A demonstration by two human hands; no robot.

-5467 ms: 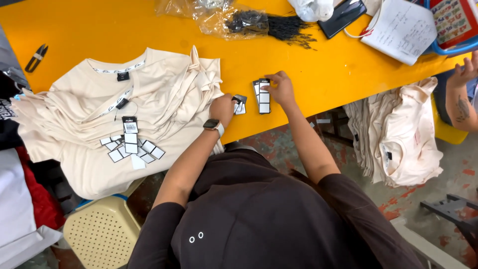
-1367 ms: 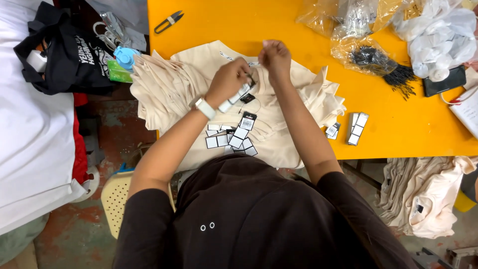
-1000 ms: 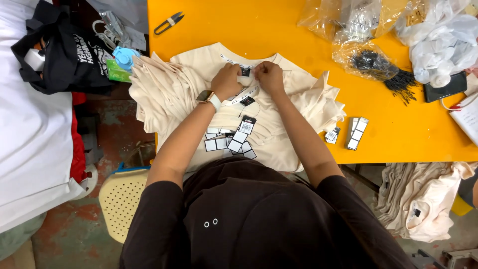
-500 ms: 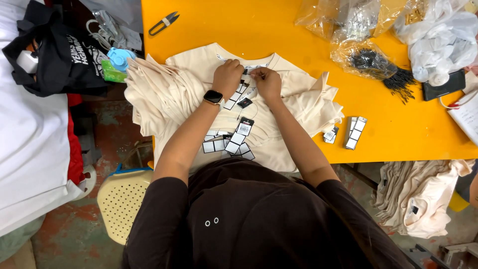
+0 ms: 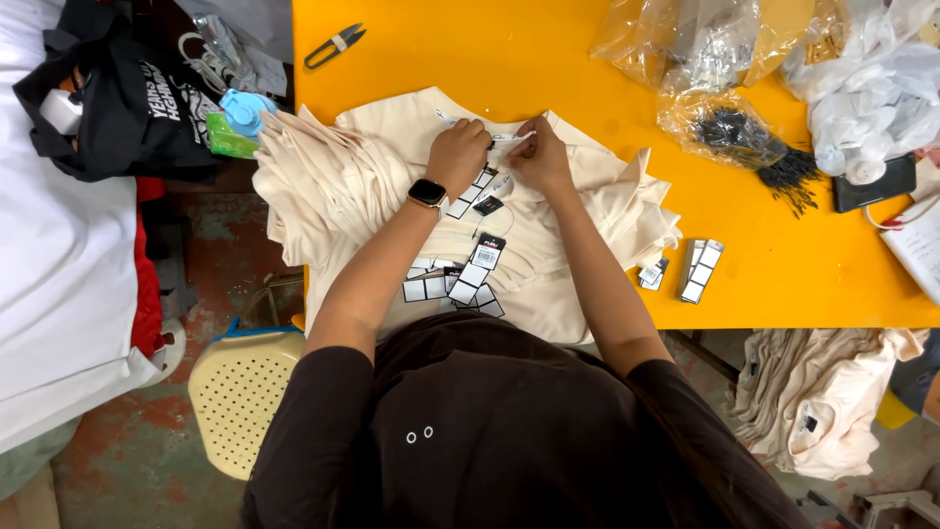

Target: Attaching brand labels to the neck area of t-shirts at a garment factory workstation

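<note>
Moved up from the tag cluster at mid-shirt to the neckline since the earlier frames: both hands now working at the collar of the top cream T-shirt (image 5: 548, 245), which lies flat on a stack of like shirts at the near left part of the yellow table (image 5: 509, 69). Left hand (image 5: 456, 157), smartwatch at the wrist, closed in a pinch at the neck label; right hand (image 5: 539, 159) likewise pinched on a thin white strip or cord at the collar; exact item between the fingertips too small to tell. Hang tags (image 5: 460, 284), black and white, fanned on the shirt front below the hands, one strung tag (image 5: 487, 252) lying apart above them. Judged step: fixing a tag at the neck label, in progress, not finished. Next move judged to call for a steady pinch and a fine pull through the label, without creasing the collar. Further out: two small tag bundles (image 5: 700, 269) on the table to the right, clear bags of black fasteners (image 5: 729, 132) beyond, thread snips (image 5: 333, 45) at the far edge, a black bag (image 5: 127, 98) to the left, more folded shirts (image 5: 822, 402) below the table on the right.
</note>
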